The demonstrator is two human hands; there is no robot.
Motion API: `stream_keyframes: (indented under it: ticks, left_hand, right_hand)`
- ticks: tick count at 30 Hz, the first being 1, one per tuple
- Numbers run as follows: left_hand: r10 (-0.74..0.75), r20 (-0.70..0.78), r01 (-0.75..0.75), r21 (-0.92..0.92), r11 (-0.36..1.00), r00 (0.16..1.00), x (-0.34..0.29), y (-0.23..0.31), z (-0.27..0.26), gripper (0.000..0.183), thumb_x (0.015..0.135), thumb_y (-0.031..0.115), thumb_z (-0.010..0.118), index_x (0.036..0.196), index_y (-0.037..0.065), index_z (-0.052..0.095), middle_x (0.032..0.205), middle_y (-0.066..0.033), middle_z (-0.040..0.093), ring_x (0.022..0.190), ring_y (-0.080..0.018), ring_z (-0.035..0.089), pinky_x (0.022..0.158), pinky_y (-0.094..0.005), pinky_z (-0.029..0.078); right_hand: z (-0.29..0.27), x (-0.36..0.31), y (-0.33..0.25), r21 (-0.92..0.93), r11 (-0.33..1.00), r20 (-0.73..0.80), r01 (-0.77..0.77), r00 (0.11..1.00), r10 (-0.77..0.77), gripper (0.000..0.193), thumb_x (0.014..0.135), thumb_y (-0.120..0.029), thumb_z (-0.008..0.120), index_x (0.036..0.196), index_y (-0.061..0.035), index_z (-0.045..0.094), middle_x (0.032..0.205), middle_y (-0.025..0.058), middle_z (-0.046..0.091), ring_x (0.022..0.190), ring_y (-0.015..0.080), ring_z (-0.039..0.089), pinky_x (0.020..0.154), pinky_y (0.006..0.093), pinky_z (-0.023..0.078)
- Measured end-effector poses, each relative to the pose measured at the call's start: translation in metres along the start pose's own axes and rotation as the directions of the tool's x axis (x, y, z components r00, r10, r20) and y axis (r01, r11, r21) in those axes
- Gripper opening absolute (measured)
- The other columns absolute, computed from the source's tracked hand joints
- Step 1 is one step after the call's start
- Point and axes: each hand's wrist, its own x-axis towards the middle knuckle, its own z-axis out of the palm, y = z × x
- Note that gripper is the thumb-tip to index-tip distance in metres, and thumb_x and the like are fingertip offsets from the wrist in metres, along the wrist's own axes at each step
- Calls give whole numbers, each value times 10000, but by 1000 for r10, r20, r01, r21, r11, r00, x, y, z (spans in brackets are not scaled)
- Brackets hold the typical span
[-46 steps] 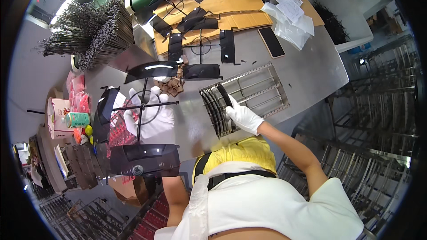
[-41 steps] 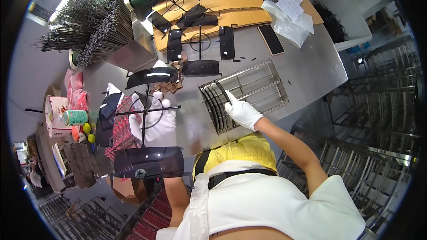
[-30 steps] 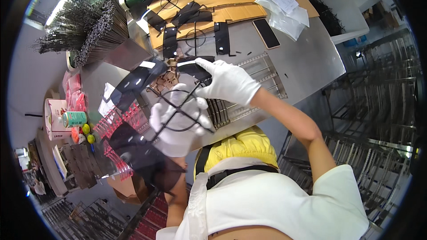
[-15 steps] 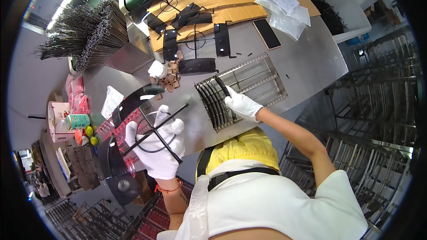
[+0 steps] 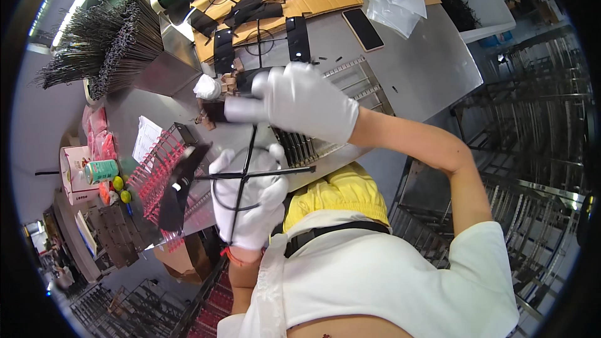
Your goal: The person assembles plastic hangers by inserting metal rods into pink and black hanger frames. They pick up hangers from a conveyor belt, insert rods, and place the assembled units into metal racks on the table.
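My left hand, in a white glove, is closed on a black wire frame. Thin rods cross at its middle and a ring runs round them. On the frame's left rod is a curved black panel. Over the frame's far rod is my gloved right hand, its fingers curled and partly blurred. A dark panel shows at its fingertips; the contact itself is hidden. Partly behind that hand, a metal rack holds a row of black curved strips.
A finished-looking black frame with panels lies at the far side, near cardboard. Small brown blocks and a white lump sit nearby. A phone lies farther right. Red racks and bundled wire hooks are left.
My right hand has left the rack of strips and moved left, over the frame. My left hand has turned the frame and brought it slightly right. The view has shifted a little.
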Motion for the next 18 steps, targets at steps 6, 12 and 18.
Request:
stream_keyframes:
  ticks: [6,12,18]
  left_hand:
    - [688,409,-610,-324,724,599,-70,10,23,403,1002,136,389,1337,-64,288,636,-83,455,353,-136,480,319,-248,463]
    - [751,338,-821,167,546,568,-64,50,-11,643,984,374,449,1383,-124,360,1119,-232,516,833,-203,633,641,-307,548]
    - [906,418,-789,577,-211,63,-57,68,-30,565,973,408,496,1291,-59,483,1238,-270,546,1080,-398,588,906,-437,558]
  right_hand:
    - [90,-96,33,343,916,-189,-208,940,283,171,894,-165,602,890,-12,527,1268,298,528,722,353,673,685,403,587]
    - [112,-125,-49,577,599,531,-556,812,242,56,882,-32,465,911,11,443,1358,473,337,667,406,663,603,454,571]
    - [100,-112,-47,399,650,653,-646,698,294,259,941,-245,479,967,9,524,1193,395,541,700,402,676,579,446,560]
